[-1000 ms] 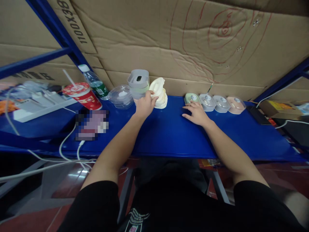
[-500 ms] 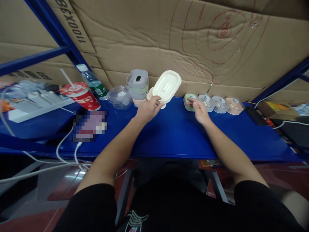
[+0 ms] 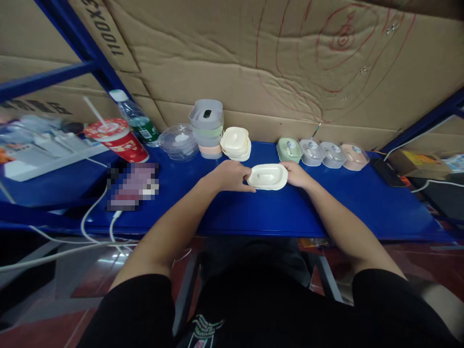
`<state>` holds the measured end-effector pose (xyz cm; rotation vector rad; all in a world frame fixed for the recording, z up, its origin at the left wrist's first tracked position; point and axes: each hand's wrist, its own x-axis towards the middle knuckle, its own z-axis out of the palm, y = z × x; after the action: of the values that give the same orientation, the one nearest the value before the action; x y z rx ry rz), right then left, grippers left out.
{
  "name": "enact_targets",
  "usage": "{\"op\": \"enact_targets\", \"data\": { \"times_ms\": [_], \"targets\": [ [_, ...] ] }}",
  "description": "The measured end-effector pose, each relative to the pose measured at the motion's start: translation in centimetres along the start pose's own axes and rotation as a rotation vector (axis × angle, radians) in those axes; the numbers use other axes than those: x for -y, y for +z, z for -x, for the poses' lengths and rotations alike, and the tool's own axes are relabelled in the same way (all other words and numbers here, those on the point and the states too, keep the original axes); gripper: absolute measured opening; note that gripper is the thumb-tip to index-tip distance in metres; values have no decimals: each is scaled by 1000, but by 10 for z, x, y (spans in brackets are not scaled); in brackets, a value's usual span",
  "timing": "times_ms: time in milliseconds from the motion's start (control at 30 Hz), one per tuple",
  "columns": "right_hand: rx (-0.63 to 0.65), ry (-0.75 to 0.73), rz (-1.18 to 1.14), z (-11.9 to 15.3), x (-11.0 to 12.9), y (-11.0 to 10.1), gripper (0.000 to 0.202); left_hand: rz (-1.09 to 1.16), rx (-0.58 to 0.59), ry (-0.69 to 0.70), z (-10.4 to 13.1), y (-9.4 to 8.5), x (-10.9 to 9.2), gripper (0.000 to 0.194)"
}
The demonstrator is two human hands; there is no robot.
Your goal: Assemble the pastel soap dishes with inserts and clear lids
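A cream plastic tray-like insert [image 3: 268, 177], rounded at the corners with a raised ridge in its middle, is held between both hands above the blue table. My left hand [image 3: 232, 176] pinches its left end, fingers and thumb closed on the rim. At the opposite end my right hand [image 3: 297, 174] grips the rim, its fingertips partly hidden behind the piece. Beyond my left hand sits a stack of similar cream pieces [image 3: 236, 145]. A tall stack of grey, green and peach box bases [image 3: 206, 130] stands beside it. Nearest past my right hand is a green lidded box [image 3: 289, 150].
Grey lidded boxes [image 3: 311, 152] and a peach one [image 3: 353, 156] continue the row rightward. Clear round lids [image 3: 179, 141], a red cup [image 3: 125, 141] with a straw and a water bottle [image 3: 139, 123] stand left. White cables [image 3: 108, 244] hang over the table's front edge [image 3: 253, 232].
The cream piece has come down and toward me from above the stack and now lies flatter. My right hand, earlier off it with fingers apart, has taken hold of its right end.
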<state>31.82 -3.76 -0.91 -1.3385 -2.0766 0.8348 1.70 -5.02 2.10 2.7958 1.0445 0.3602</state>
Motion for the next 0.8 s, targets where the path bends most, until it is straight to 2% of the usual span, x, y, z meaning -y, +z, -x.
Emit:
{"op": "enact_targets", "data": {
  "times_ms": [67, 100, 133, 267, 333, 433, 500, 567, 667, 800],
  "targets": [
    [-65, 29, 122, -1, -3, -2, 20, -9, -44, -20, -2, 1, 4, 44],
    [-95, 27, 186, -2, -4, -3, 23, -17, -104, -44, -2, 0, 7, 42],
    [-116, 17, 248, -1, -4, -4, 26, -31, -193, -78, -3, -1, 10, 40],
    [-173, -10, 435, 2, 1, -8, 33, -86, -673, -272, 1, -14, 31, 36],
    [-222, 0, 483, 4, 4, -9, 34, -68, -803, -363, 7, -22, 47, 38],
    [-239, -4, 496, 7, 11, -9, 35, -58, -851, -437, 16, -30, 71, 47],
    [-156, -20, 493, 9, 15, -7, 38, -65, -838, -451, 20, -29, 84, 47],
    [-10, -42, 496, 10, 20, -3, 42, -53, -810, -449, 20, -26, 94, 40],
    [154, -92, 482, 11, 24, 2, 44, -6, -798, -434, 18, -20, 103, 33],
    [193, -135, 447, 11, 21, 2, 43, 44, -863, -435, 14, -17, 108, 34]
  ]
}}
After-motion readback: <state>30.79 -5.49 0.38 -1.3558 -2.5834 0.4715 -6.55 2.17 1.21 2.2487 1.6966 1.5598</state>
